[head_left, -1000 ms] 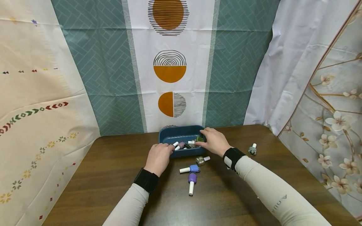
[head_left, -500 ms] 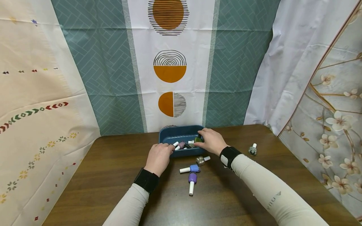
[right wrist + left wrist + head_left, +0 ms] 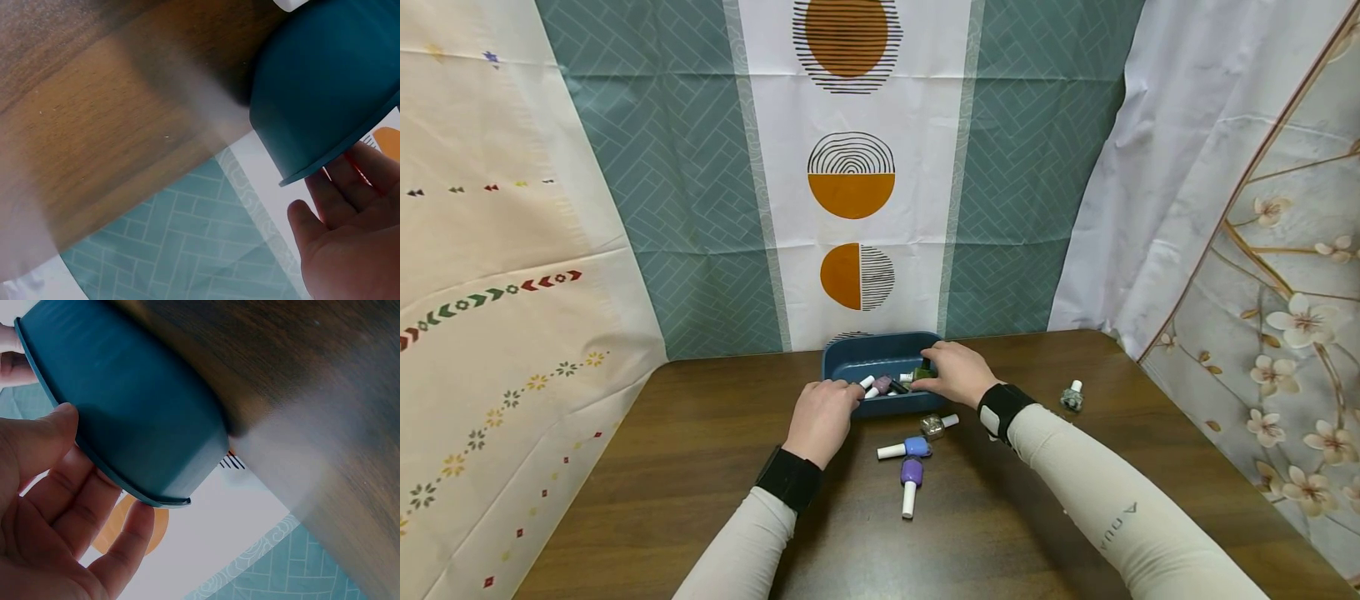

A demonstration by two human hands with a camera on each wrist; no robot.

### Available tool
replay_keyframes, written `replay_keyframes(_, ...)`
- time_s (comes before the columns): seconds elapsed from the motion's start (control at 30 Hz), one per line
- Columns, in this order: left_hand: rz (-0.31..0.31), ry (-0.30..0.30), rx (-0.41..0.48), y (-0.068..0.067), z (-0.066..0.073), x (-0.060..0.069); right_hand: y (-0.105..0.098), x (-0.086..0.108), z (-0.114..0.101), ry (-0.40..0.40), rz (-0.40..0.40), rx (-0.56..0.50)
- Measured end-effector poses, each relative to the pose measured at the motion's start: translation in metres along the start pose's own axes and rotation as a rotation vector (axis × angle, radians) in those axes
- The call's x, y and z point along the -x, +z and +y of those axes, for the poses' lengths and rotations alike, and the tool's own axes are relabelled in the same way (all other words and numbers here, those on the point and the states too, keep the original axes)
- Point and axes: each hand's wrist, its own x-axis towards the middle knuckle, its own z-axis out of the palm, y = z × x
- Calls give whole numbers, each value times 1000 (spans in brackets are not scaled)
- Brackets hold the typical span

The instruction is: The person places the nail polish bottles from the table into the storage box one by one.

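A dark blue bin (image 3: pixel 891 406) at the back of the table holds several small bottles, among them a pink one (image 3: pixel 882 384). My left hand (image 3: pixel 820 421) grips its near left rim; in the left wrist view the thumb of that hand (image 3: pixel 69 512) presses the outer wall of the bin (image 3: pixel 137 400), fingers over the rim. Reaching in from the right, my right hand (image 3: pixel 961 372) pinches a green bottle (image 3: pixel 921 375) with a dark cap between thumb and fingers. The right wrist view shows this hand (image 3: pixel 356 244) behind the bin wall (image 3: pixel 325 94), its fingertips hidden.
On the table (image 3: pixel 715 467), in front of the bin, lie a glittery bottle (image 3: pixel 932 427), a blue bottle (image 3: pixel 917 447) and a purple bottle (image 3: pixel 912 472), all white-capped. A grey flecked bottle (image 3: pixel 1072 400) is off to the right. Patterned cloths (image 3: pixel 700 208) hang behind.
My right hand has shifted slightly left inside the bin, and the green bottle has moved a little left and down with it. My left hand has stayed in place.
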Motion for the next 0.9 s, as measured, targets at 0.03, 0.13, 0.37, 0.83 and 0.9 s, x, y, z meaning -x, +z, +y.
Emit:
replay_keyframes(0.03,1,0,1,0,0,0,0,0,0,-1,-2,1)
replay_keyframes(0.13,1,2,3,0,0,0,1,-1,0,-3,-9,5)
replay_keyframes(0.37,0,5,5,0,-1,0,-1,-3,0,-11,-20,17)
replay_keyframes(0.83,-3,2,5,0,-1,0,-1,-4,0,20,-53,6)
replay_keyframes(0.9,-3,2,4,0,0,0,-1,-3,-1,18,-52,5)
